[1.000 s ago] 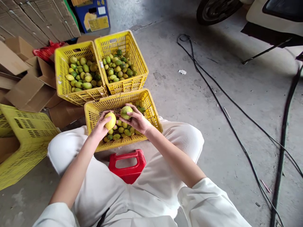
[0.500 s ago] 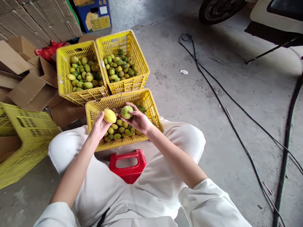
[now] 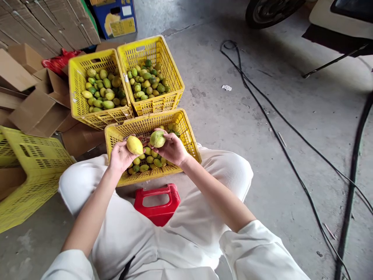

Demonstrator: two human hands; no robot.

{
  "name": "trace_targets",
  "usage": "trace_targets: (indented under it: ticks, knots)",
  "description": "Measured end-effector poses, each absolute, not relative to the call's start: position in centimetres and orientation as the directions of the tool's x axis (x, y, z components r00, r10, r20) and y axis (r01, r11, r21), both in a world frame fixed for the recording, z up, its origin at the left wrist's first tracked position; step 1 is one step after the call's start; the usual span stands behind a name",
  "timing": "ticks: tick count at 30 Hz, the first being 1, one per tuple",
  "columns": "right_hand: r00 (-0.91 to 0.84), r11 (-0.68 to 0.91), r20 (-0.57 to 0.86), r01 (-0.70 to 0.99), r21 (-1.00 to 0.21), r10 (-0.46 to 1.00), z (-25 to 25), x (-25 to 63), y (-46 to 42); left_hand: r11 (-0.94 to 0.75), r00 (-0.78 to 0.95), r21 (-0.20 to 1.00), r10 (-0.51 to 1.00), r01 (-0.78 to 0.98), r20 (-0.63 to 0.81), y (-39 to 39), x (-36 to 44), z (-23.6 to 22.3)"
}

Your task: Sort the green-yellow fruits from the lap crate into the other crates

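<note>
A yellow lemon (image 3: 134,145) rests in my left hand (image 3: 119,156), whose fingers curl beneath and behind it. My right hand (image 3: 174,149) holds a greenish lemon (image 3: 157,139) on its fingers, close beside the yellow one but apart from it. Both hands are above the front yellow crate (image 3: 190,149). Inside that crate lie several yellow-green lemons (image 3: 150,160), with more greenish ones at its far right corner, partly hidden by my right hand.
Two more yellow crates (image 3: 76,87) of green and yellow lemons stand behind. Cardboard boxes (image 3: 37,109) and another yellow crate (image 3: 37,163) are at left. A red stool (image 3: 157,213) shows between my legs. Black cables (image 3: 279,140) cross the floor at right, below a parked vehicle (image 3: 335,23).
Both lemons have turned a little in my hands. My left fingers have shifted lower around the yellow lemon, and my right thumb has moved off the front of the greenish one.
</note>
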State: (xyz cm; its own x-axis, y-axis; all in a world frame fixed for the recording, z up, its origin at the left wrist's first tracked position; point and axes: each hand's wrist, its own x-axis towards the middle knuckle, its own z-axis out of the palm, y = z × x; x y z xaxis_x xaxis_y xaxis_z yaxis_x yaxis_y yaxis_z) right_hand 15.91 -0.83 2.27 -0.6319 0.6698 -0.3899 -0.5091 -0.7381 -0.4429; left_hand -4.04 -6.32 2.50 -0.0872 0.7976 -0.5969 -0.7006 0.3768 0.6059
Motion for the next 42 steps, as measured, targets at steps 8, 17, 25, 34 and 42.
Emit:
trace_targets:
  ticks: [8,17,25,34,42]
  knots:
    - [-0.612,-0.701,-0.374,-0.472,-0.535,0.697,2.0,16.1,-1.0,0.363,0.040,0.720,0.905,-0.591,-0.424,-6.8,-3.6,2.0]
    - [-0.572,-0.712,-0.453,-0.386,-0.586,0.683,1.6,15.9,-1.2,0.444,0.012,0.598,0.809,-0.668,-0.587,-6.6,-3.5,1.6]
    - [-0.525,-0.660,-0.404,-0.542,-0.520,0.749,2.2,15.9,-0.9,0.337,-0.061,0.690,0.874,-0.641,-0.483,-6.5,-3.9,1.7]
    - [-0.541,-0.733,-0.503,-0.403,-0.548,0.674,1.3,15.8,-1.6,0.426,0.006,0.692,0.854,-0.583,-0.520,-6.7,-3.8,2.1]
    - [-0.511,-0.675,-0.442,-0.565,-0.474,0.738,1.7,16.2,-0.4,0.362,-0.075,0.690,0.853,-0.627,-0.516,-6.3,-4.6,2.6]
